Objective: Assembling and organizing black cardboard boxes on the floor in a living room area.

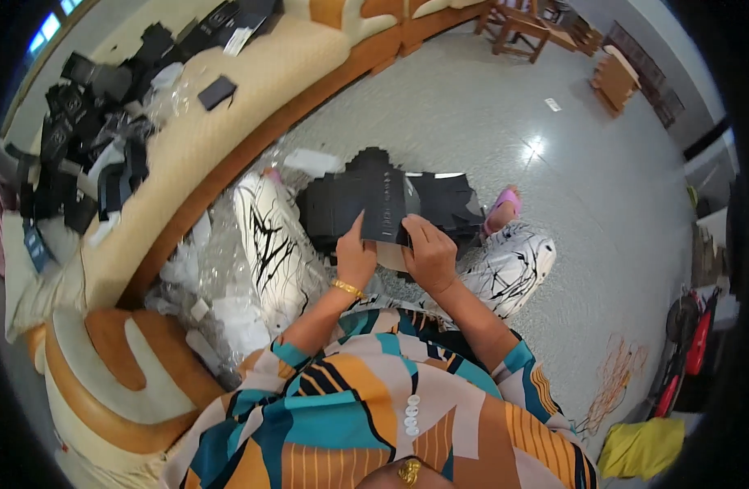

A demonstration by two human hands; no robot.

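Between my knees, both hands hold a black cardboard piece (pixel 381 204) with a row of pale lettering; its lighter underside shows at the near edge. My left hand (pixel 357 259), with a gold bracelet at the wrist, grips the near left corner, thumb on top. At the near right edge my right hand (pixel 430 251) pinches the same piece, fingers bent over it. Below and beyond lies a stack of flat black cardboard blanks (pixel 449 200), partly hidden by the held piece.
A long cream sofa (pixel 252 90) curves along the left, heaped with black boxes (pixel 73 122) and clear wrap. Plastic scraps (pixel 228 277) litter the floor by my left leg. Wooden furniture (pixel 513 28) stands far right. Tangled cord (pixel 612 383) and a yellow cloth (pixel 643 447) lie near right.
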